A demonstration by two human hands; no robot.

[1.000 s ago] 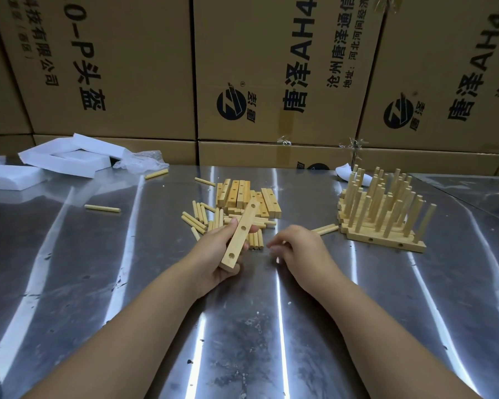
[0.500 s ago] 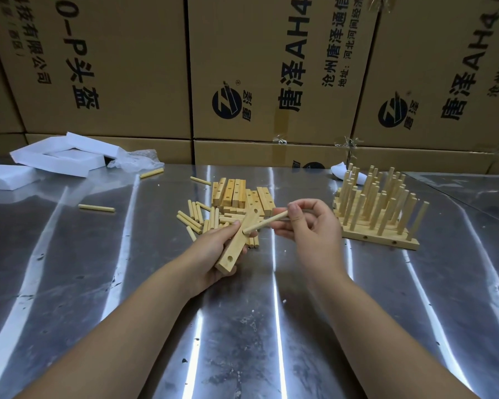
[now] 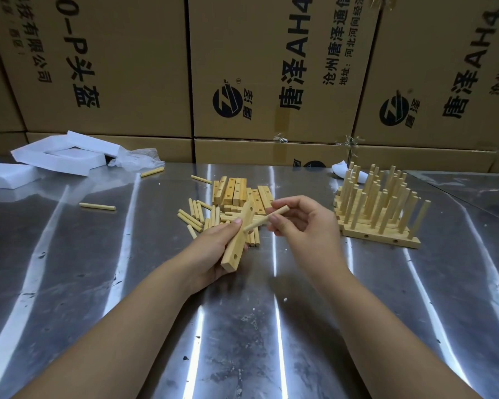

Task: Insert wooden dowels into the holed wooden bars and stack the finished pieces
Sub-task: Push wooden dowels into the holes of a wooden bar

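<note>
My left hand (image 3: 213,249) grips a holed wooden bar (image 3: 238,239), held tilted above the metal table (image 3: 98,283). My right hand (image 3: 303,223) pinches a wooden dowel (image 3: 265,218) whose left tip touches the bar's side near its middle. Behind both hands lie a pile of loose dowels (image 3: 196,217) and several plain holed bars (image 3: 236,191). The stack of finished pieces (image 3: 378,208), bars with dowels standing upright, sits to the right.
Two stray dowels (image 3: 97,206) (image 3: 152,171) lie on the left part of the table. White foam pieces (image 3: 61,156) and a crumpled plastic bag (image 3: 136,159) sit at the back left. Cardboard boxes (image 3: 271,67) wall off the far edge.
My right hand picked a dowel up from the table, raised it, and brought its tip against the bar. My left hand kept the bar, tilting it slightly more upright.
</note>
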